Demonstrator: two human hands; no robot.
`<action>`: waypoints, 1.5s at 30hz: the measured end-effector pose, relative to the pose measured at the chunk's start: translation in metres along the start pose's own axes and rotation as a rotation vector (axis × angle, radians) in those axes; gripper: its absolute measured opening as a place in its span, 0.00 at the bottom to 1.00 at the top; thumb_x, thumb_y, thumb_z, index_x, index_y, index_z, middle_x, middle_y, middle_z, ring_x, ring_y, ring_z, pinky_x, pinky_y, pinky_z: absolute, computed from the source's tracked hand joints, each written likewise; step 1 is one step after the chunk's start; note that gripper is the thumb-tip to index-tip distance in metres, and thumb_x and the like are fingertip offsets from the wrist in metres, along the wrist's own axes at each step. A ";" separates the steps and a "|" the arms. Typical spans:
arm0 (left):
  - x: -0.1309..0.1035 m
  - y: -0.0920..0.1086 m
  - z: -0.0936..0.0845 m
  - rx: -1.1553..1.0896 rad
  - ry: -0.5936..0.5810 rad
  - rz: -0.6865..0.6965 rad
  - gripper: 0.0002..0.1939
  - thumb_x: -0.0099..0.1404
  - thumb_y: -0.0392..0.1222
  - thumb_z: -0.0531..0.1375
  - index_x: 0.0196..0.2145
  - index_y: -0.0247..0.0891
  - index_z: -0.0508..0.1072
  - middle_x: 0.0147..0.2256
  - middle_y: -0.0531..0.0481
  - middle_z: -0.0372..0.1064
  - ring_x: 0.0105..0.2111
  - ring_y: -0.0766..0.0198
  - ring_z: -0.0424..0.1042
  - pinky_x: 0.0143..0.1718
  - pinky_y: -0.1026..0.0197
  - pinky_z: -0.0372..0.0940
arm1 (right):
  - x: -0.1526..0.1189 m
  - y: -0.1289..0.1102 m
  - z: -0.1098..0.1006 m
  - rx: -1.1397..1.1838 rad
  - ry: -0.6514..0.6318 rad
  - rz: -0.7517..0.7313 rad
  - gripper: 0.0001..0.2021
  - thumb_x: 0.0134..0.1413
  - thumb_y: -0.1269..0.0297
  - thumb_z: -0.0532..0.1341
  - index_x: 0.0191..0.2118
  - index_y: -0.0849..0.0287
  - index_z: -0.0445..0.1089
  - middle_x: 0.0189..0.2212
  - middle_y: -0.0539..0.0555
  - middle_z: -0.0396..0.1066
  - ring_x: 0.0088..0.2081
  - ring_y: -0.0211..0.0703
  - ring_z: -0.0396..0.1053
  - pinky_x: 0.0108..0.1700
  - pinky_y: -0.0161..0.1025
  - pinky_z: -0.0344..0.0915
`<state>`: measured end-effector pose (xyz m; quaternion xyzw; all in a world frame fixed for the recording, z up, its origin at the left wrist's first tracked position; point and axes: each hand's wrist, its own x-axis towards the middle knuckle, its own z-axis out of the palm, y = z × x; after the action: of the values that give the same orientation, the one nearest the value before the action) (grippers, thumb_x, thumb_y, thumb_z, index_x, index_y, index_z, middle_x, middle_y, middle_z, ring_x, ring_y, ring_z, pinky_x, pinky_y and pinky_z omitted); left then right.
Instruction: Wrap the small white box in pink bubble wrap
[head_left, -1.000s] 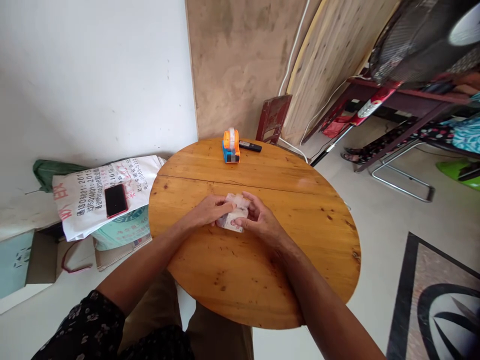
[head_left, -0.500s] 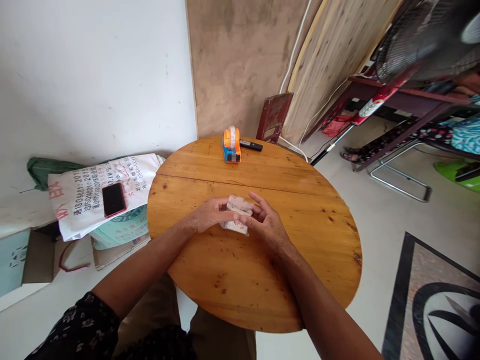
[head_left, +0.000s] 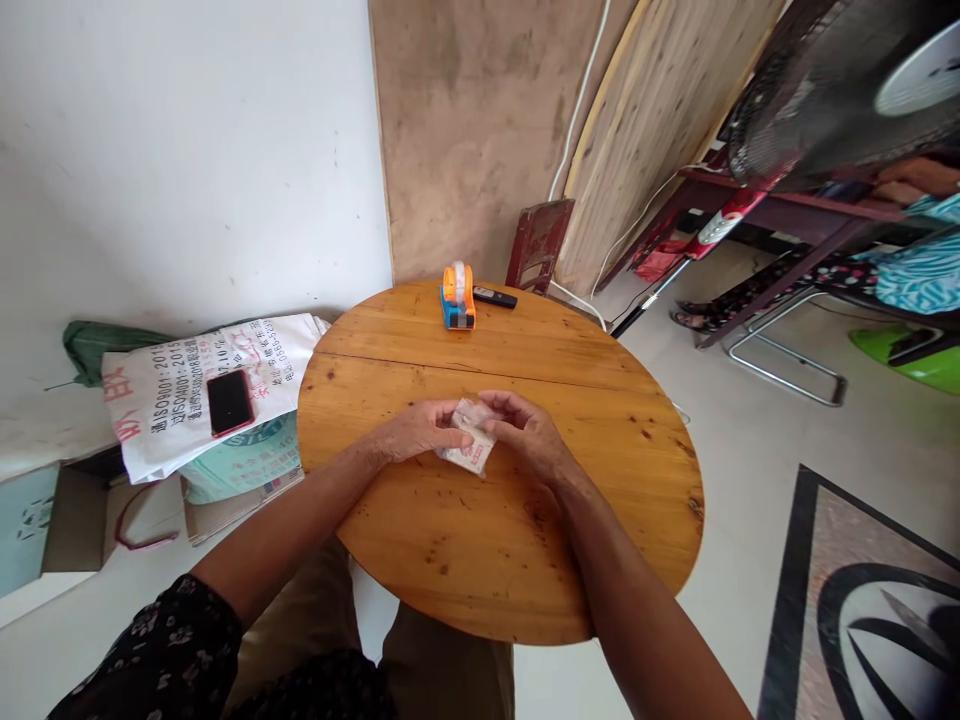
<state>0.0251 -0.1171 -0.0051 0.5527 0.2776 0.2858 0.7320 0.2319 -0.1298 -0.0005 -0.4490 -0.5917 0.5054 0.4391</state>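
A small white packet with reddish print, in clear crinkled wrapping (head_left: pixel 472 452), is between my two hands above the middle of the round wooden table (head_left: pixel 480 560). My left hand (head_left: pixel 424 432) grips its left side, with the thumb lying on top. The fingers of my right hand (head_left: pixel 525 430) are closed on the wrapping at the packet's upper right. Farther back on the table stands an orange and blue tape dispenser (head_left: pixel 458 297), and beside it lies a black remote-like object (head_left: pixel 495 297).
At the left, a phone (head_left: pixel 231 403) lies on a printed white sack (head_left: pixel 157 400). Behind the table stands a dark red chair (head_left: pixel 538 245). A standing fan (head_left: pixel 724 225) and a seated person (head_left: pixel 919 265) are at the right.
My right hand's fingers have drawn in closer to the packet, and more of its printed face shows. The view has shifted slightly.
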 end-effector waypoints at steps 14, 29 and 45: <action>-0.001 0.001 0.004 0.041 0.008 0.013 0.24 0.55 0.47 0.69 0.47 0.34 0.73 0.39 0.46 0.75 0.35 0.65 0.73 0.39 0.63 0.65 | 0.001 -0.007 0.012 -0.023 0.209 -0.092 0.14 0.50 0.50 0.65 0.29 0.56 0.74 0.28 0.50 0.73 0.33 0.42 0.68 0.41 0.41 0.67; 0.002 0.006 0.001 0.354 0.173 0.067 0.14 0.62 0.47 0.60 0.38 0.33 0.77 0.33 0.50 0.73 0.31 0.68 0.68 0.32 0.68 0.60 | -0.011 -0.007 0.026 -0.411 0.229 -0.304 0.07 0.55 0.63 0.61 0.33 0.54 0.77 0.33 0.53 0.79 0.34 0.45 0.75 0.41 0.41 0.70; 0.002 0.009 -0.008 0.361 0.181 -0.025 0.20 0.56 0.43 0.60 0.45 0.34 0.79 0.36 0.49 0.76 0.34 0.63 0.71 0.35 0.64 0.62 | -0.014 0.005 0.031 -0.619 0.327 -0.415 0.08 0.59 0.63 0.60 0.37 0.51 0.78 0.34 0.53 0.80 0.36 0.48 0.76 0.41 0.44 0.70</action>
<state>0.0199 -0.1087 0.0021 0.6437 0.3957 0.2709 0.5964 0.2053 -0.1491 -0.0095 -0.5055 -0.7164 0.1262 0.4640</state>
